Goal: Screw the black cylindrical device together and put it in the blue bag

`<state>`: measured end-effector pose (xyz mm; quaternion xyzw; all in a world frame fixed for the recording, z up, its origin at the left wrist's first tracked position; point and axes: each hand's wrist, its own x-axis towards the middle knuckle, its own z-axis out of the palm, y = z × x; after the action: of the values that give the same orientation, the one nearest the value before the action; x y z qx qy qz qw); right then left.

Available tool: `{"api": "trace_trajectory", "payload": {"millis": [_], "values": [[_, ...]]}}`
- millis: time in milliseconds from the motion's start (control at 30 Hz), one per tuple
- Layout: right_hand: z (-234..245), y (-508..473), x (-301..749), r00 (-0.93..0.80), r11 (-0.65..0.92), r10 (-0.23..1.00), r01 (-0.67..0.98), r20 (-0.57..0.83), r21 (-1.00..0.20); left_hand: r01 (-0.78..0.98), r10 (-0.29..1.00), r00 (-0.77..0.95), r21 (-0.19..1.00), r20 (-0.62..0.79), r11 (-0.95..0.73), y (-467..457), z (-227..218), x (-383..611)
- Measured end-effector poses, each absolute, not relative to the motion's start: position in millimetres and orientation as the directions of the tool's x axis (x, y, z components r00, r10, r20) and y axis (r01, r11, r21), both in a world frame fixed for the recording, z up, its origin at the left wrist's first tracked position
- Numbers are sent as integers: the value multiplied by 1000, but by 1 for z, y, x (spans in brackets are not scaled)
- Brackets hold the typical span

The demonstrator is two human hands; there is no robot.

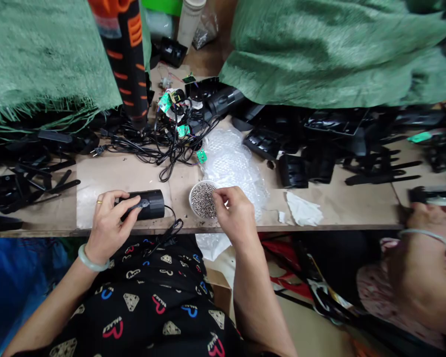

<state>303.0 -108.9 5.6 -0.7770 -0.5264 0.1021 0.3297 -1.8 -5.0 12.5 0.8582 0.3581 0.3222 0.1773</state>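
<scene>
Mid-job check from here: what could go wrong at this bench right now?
The round dish of small screws sits close to the bench's front edge, against bubble wrap; a knock from the right hand picking at it might spill them. The black cylindrical housing in the left hand trails a cable over that edge onto the lap, so shifting the knees might tug it loose.

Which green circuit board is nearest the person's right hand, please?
The small board at the edge of the bubble wrap, closest to the right hand; the other green pieces sit farther off, among black cables.
</scene>
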Motion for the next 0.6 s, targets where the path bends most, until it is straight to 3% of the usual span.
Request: {"api": "trace_trajectory", "payload": {"millis": [133,233,467,600], "values": [[11,-108,289,516,-172,853,428,84,-887,500,742,526,553,417,-666,-6,12,-1],[15,-103,272,547,-108,837,146,-10,-983,500,749,520,565,410,-656,-7,12,-1],[21,-86,248,437,53,898,-231,-54,-972,499,753,523,574,399,-650,-8,13,-1],[24,-80,243,437,82,898,-299,-60,-951,493,753,524,580,398,-649,-8,11,-2]]}}
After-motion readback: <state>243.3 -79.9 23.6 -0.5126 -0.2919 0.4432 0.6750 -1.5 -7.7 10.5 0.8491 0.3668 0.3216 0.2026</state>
